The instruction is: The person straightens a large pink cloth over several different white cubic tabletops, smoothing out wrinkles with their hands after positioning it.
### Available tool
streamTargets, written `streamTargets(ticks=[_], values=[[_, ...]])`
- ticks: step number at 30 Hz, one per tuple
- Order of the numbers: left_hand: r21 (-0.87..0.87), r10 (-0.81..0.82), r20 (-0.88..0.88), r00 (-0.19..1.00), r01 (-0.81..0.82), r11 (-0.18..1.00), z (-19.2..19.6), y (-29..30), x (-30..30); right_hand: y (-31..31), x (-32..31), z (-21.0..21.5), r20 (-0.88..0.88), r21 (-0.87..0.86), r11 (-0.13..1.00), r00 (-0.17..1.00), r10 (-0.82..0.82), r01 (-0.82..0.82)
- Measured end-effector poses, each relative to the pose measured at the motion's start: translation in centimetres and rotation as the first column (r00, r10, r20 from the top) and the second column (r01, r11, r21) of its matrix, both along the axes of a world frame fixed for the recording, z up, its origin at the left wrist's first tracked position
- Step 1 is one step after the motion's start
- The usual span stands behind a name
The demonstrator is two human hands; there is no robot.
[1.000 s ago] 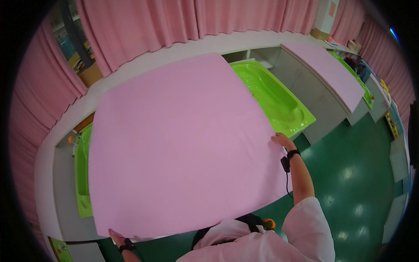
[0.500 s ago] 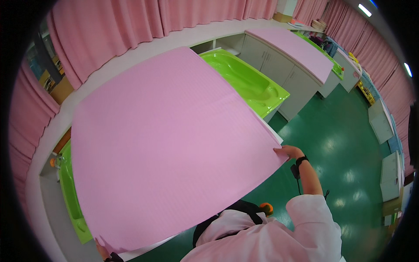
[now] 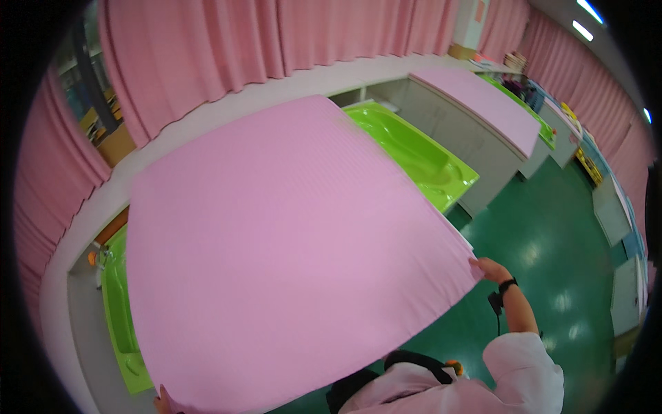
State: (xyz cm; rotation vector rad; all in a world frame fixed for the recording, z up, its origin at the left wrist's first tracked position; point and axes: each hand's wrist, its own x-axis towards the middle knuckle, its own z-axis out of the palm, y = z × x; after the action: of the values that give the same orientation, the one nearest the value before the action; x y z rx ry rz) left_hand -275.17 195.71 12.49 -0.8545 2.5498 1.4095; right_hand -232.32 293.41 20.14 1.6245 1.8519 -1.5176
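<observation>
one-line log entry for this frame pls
left hand: grips near-left corner of pink sheet | right hand: grips near-right corner | sheet: spread flat above green tubs

Care or training room, green tubs (image 3: pixel 420 155) in counters, pink curtains (image 3: pixel 276 41), green floor (image 3: pixel 552 234)

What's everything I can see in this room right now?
Sheet: one, pink, spread wide across the middle, held at two near corners.
Tubs: two showing, bright green, one right of the sheet, one at its left edge.
Counter: one, pale grey, around the tubs.
Covered counter: one, topped in pink, far right.
Curtains: pink, along the back and side walls.
Floor: green, glossy, right.
Ceiling lights: two, top right.
Right hand: grips the sheet's right corner; black wristband.
Left hand: at the lower left corner, mostly hidden.
</observation>
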Motion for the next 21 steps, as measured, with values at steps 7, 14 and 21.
streamTargets(ticks=[7, 14, 21], values=[[-0.633, -0.139, 0.061, 0.988, 0.146, 0.76, 2.4, -2.7, -2.8, 2.8, 0.6, -0.1, 0.063, 0.05, 0.999, 0.998, -0.014, 0.011], [-0.436, -0.073, 0.382, 0.921, 0.25, 0.865, 8.7, 3.0, -1.0, 6.7, -0.3, 5.3, -0.464, -0.324, 0.93, 0.828, -0.315, 0.172], [-0.628, -0.137, 0.424, 0.895, 0.399, 0.668, 4.1, 8.7, 4.6, 12.3, 1.2, -1.7, -0.068, 0.412, 0.911, 0.998, -0.006, 0.034]])
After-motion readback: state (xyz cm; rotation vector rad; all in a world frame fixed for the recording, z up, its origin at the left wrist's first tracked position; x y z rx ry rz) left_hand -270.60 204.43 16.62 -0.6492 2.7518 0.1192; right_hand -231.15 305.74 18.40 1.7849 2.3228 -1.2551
